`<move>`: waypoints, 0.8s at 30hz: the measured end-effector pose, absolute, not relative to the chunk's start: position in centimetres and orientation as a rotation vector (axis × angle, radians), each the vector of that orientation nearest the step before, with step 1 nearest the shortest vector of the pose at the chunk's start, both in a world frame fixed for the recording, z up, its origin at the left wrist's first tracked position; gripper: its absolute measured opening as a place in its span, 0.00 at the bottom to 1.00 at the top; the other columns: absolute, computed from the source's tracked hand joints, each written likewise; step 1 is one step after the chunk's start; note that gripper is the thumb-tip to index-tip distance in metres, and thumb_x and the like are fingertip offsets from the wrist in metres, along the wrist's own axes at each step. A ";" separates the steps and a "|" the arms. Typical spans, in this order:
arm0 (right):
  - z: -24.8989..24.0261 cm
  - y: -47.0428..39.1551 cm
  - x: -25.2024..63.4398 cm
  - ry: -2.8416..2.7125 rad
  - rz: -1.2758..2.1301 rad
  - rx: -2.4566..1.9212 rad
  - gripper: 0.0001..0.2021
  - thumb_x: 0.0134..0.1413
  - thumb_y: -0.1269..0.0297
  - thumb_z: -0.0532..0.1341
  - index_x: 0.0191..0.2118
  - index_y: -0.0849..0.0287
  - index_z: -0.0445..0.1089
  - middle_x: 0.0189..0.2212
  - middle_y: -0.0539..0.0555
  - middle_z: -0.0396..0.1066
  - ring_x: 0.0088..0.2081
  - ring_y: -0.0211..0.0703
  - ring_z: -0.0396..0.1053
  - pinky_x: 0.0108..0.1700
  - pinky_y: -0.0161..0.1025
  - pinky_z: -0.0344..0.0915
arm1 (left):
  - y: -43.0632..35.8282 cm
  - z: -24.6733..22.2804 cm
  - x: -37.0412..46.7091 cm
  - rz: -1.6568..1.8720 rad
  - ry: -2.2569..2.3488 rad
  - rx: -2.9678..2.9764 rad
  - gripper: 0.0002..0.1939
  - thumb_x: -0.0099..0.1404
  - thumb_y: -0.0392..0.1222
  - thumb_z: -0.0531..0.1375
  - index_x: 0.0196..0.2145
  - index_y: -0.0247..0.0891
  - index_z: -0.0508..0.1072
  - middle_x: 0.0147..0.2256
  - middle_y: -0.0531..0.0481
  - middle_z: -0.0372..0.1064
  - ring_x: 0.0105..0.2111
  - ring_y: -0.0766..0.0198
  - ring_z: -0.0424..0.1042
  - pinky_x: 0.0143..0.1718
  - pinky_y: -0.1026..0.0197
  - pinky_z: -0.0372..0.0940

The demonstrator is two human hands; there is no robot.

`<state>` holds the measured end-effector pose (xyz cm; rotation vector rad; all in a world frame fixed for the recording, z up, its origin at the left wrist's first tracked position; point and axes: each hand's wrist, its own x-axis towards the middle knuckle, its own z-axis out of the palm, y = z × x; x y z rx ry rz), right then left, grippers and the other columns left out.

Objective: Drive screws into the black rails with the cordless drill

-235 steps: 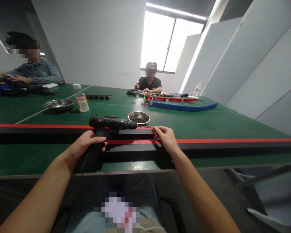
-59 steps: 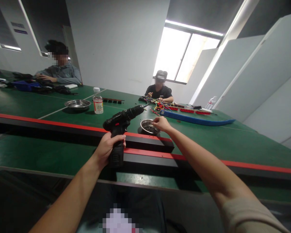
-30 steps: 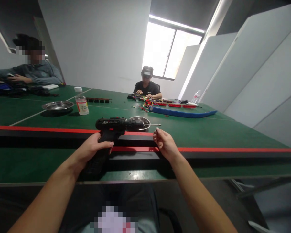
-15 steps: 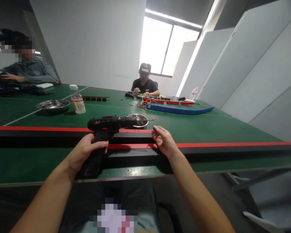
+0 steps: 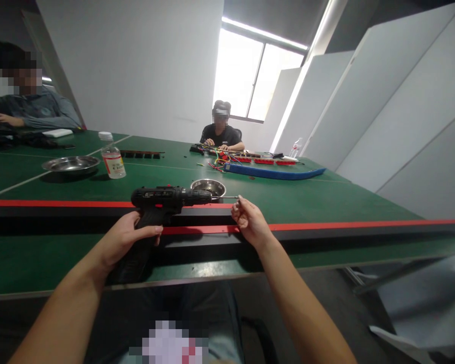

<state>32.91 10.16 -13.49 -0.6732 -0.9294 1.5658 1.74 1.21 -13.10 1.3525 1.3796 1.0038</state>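
Note:
My left hand [image 5: 131,235] is wrapped round the handle of a black cordless drill [image 5: 157,198], which lies level with its long bit [image 5: 225,197] pointing right. At the bit's tip, the fingers of my right hand [image 5: 249,218] are pinched together; what sits between them is too small to make out. Below the drill run two long black bars with red top strips, the nearer bar [image 5: 307,233] and the farther bar [image 5: 60,216]. A small steel bowl [image 5: 208,188] stands just behind the drill's chuck, with dark small bits inside.
A wide steel dish [image 5: 71,165] and a labelled plastic bottle [image 5: 112,159] stand on the green table [image 5: 167,167] at left. Across it lie a blue curved strip [image 5: 273,172] and coloured wires [image 5: 222,157]. One person [image 5: 222,131] sits opposite, another [image 5: 45,108] at far left.
The drill has come slightly lower in view, and its bit tip now meets my right fingertips, where a small gap showed before. The whole view has shifted a little.

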 end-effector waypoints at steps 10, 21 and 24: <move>-13.2 9.9 32.9 -0.924 1.563 -0.704 0.20 0.43 0.52 0.75 0.27 0.59 0.66 0.23 0.48 0.65 0.23 0.31 0.60 0.18 0.28 0.52 | 1.1 -12.4 2.2 0.976 1.442 1.397 0.22 0.55 0.56 0.69 0.34 0.33 0.71 0.27 0.48 0.75 0.27 0.60 0.72 0.29 0.61 0.63; -13.6 10.2 32.9 -0.906 1.539 -0.691 0.20 0.42 0.53 0.76 0.27 0.59 0.67 0.24 0.47 0.66 0.24 0.30 0.62 0.19 0.27 0.54 | 1.7 -13.5 1.5 0.969 1.464 1.437 0.23 0.56 0.57 0.69 0.33 0.33 0.72 0.27 0.48 0.75 0.25 0.61 0.72 0.27 0.62 0.64; -13.5 10.1 32.8 -0.910 1.516 -0.705 0.21 0.40 0.53 0.77 0.27 0.59 0.66 0.23 0.47 0.66 0.24 0.31 0.62 0.18 0.27 0.53 | 1.7 -13.5 1.4 0.964 1.457 1.447 0.22 0.56 0.57 0.69 0.33 0.33 0.72 0.27 0.48 0.76 0.25 0.61 0.72 0.27 0.63 0.64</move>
